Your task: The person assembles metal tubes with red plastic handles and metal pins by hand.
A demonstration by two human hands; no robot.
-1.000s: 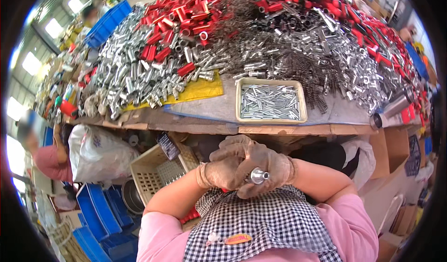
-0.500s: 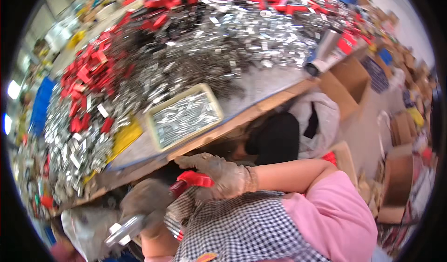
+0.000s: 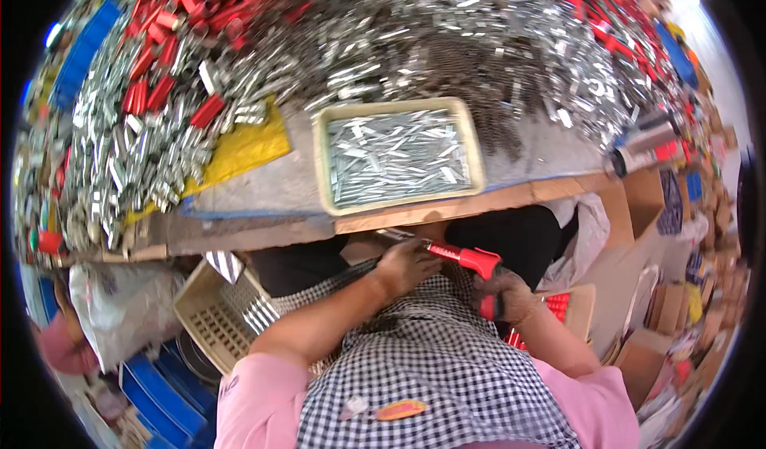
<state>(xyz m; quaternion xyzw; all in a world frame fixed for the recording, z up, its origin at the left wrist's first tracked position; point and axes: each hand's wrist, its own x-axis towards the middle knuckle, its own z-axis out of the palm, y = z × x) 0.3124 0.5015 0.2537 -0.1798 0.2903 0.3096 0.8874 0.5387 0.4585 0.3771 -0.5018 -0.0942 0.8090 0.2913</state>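
Head view: nearest, at six o'clock, a checked apron (image 3: 431, 377) over pink sleeves fills the foreground. Just above it, the left hand (image 3: 405, 267) is closed around the metal end of a red-handled tool (image 3: 463, 257), while the gloved right hand (image 3: 501, 296) is clenched on the tool's red grip at its four o'clock side; the piece is held low over the lap, under the counter (image 3: 263, 189) edge, seemingly so that both hands can bear on it together. At three o'clock of the right hand, a box of red parts (image 3: 558, 305) is set within easy reach. At nine o'clock, a beige slotted basket (image 3: 219, 313) is placed beside the knees, with a white sack (image 3: 120, 305) beyond it. Further out, at twelve o'clock, a cream tray (image 3: 319, 170) of small metal pieces is kept at the counter's near edge. Behind it, heaped silver parts (image 3: 447, 42) and red handles (image 3: 175, 18) crowd the surface.
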